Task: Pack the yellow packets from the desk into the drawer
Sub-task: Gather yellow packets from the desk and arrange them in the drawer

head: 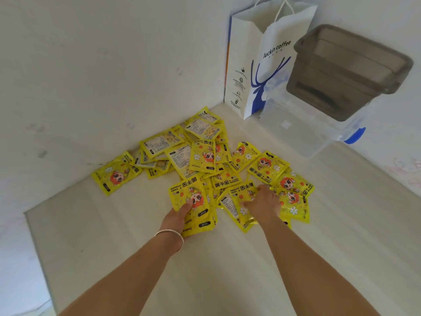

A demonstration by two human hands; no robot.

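Several yellow hand-warmer packets [200, 156] lie scattered in a loose heap on the pale desk [227, 258], near the wall corner. My left hand [178, 218], a silver bangle on its wrist, grips a small stack of packets [193, 201] at the heap's near edge, thumb on top. My right hand [265, 202] lies palm down on the heap and pinches one packet [241, 199] with thumb and fingers. No drawer is in view.
A white paper coffee bag [257, 71] stands against the back wall. Beside it, a clear plastic bin with a blue latch [314, 131] carries a smoky grey bin [346, 71] on top. The desk's left edge [34, 236] drops off beside the wall.
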